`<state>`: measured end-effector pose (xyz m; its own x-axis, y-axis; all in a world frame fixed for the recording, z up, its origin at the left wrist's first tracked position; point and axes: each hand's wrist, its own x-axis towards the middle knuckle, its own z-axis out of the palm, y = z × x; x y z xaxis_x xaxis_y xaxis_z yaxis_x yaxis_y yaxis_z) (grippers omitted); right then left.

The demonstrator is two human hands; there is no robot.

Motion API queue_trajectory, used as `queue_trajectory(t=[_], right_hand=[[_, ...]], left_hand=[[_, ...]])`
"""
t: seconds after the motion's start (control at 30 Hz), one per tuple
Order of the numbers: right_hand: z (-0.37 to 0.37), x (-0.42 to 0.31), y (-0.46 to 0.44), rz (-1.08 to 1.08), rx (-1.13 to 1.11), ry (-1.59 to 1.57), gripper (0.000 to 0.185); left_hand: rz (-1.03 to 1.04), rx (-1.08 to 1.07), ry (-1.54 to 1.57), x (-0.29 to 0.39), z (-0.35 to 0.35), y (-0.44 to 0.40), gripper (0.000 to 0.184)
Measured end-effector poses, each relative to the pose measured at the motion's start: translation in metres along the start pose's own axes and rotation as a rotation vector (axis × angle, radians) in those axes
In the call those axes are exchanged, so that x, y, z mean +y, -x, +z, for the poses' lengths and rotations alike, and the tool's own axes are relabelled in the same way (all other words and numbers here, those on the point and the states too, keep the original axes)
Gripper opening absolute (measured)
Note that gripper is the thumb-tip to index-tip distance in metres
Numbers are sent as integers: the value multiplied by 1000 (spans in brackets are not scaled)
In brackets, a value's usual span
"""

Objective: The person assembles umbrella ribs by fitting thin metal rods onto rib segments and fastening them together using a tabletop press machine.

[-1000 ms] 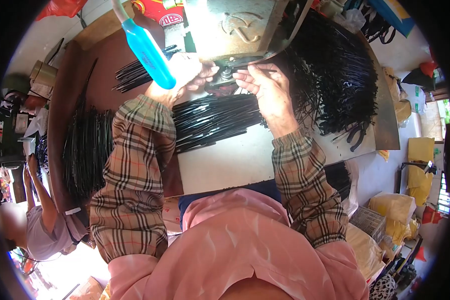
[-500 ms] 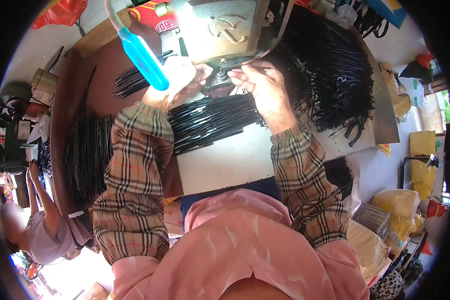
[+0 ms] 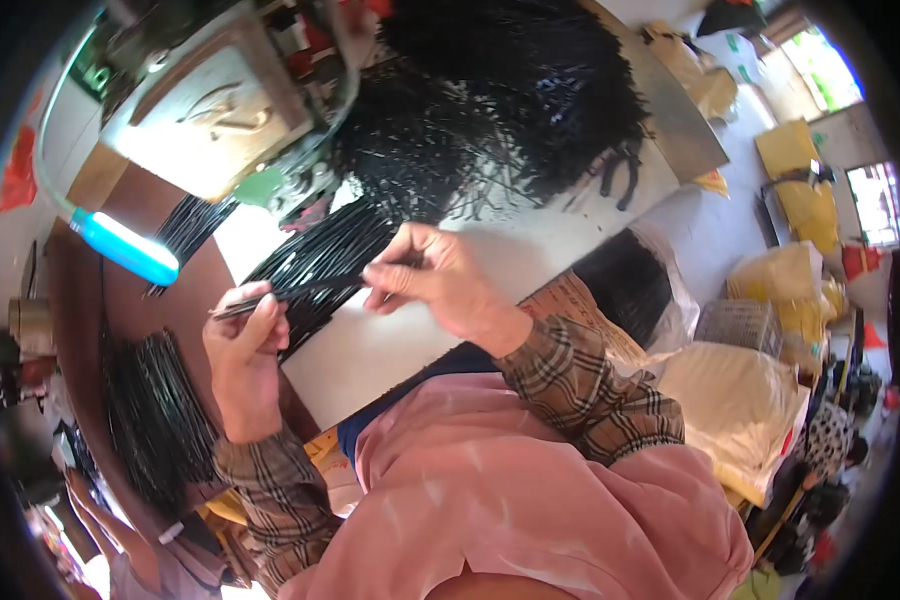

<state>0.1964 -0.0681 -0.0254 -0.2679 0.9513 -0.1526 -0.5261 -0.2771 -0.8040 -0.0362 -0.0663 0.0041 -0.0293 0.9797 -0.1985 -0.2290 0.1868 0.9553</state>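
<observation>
A thin black strip is stretched between my hands, in front of my chest. My left hand is closed on its left end, with the thumb pressed on top. The fingertips of my right hand pinch the other end. Beneath and behind the strip lies a bundle of similar black strips on the white worktop. Beyond them stands a machine with a pale metal body, lit by a blue-cased lamp.
A large heap of black strips covers the far worktop, with a black-handled tool at its edge. Another bundle lies on the left. Bagged goods and a grey crate stand right. Another person's arm shows lower left.
Both hands have come away from the machine toward my body, the black strip now plainly visible between them. My view has turned rightward, so the machine sits farther left.
</observation>
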Motion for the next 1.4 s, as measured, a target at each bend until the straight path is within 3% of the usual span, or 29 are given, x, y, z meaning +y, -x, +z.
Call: queue_trajectory(t=[0.07,0.13,0.17,0.23,0.27,0.3,0.33,0.4,0.47,0.5,0.57,0.67,0.8,0.87,0.93,1.0,1.07,1.17,1.27,1.4], right_hand=[[-1,5,8,-58,-41,79,18],[-2,-11,27,-177,-46,702,17],[-12,-16,33,-375,-50,877,19],[-27,-45,53,-368,157,986,15],[-46,-57,58,-500,252,1108,14],[-67,-71,63,-617,345,1467,16],[-83,-81,65,-727,424,1677,22],[-115,-97,70,-629,432,1880,22],[-126,-101,69,-539,349,1927,23],[-130,-102,67,-611,271,1944,26],[-126,-104,61,-677,136,1937,25],[-90,-102,44,-796,-52,1915,24],[-24,-84,2,-925,-246,1816,22],[0,-69,-22,-1077,-212,1685,23],[20,-58,-36,-917,-215,1575,20],[32,-49,-50,-784,-173,1557,30],[37,-43,-64,-461,-55,1093,15],[13,-8,-88,-478,-73,814,11],[24,-20,-75,-108,-16,606,12],[23,-11,-78,-164,-60,515,16]], left_hand=[[31,-59,123,-5,4,8,19],[101,-67,232,-14,11,10,17],[114,-42,246,-13,19,13,20],[132,-56,434,-15,24,13,21],[142,-60,529,-15,26,13,21],[99,0,606,-14,29,13,21],[79,-97,651,-17,25,11,20],[41,-294,737,-24,17,3,20],[47,-127,639,-27,22,2,22],[44,-26,561,-23,30,5,24],[59,92,417,-17,38,7,34],[40,56,136,-13,45,8,39],[-28,-34,63,-15,46,-5,47],[-23,-49,53,-14,49,-12,49],[32,-55,64,-14,49,-20,49],[85,-73,127,-13,52,-23,49],[73,-63,137,-16,50,-28,50],[71,-101,155,-20,50,-31,54],[51,-124,195,-19,50,-31,56],[14,-152,236,-20,48,-32,50]])
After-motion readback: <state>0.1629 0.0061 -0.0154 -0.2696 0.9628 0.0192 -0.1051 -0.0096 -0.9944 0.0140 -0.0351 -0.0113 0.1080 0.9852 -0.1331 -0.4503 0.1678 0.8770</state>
